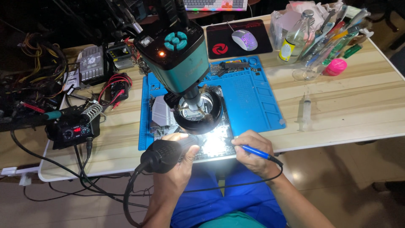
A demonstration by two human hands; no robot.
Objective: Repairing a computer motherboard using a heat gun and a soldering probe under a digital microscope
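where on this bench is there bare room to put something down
Bare wood lies right of the blue mat, around the syringe, toward the table's right edge. A smaller strip sits between the soldering station and the mat. It is crowded under the microscope, where both hands work, and at the back left.

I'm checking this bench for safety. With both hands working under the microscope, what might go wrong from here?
1. The left hand holds a black hot-air handle close to the circuit board; nearby parts may overheat.
2. The blue iron in the right hand trails a cable across the lap, which might snag.
3. Ring-light glare hides the work spot.
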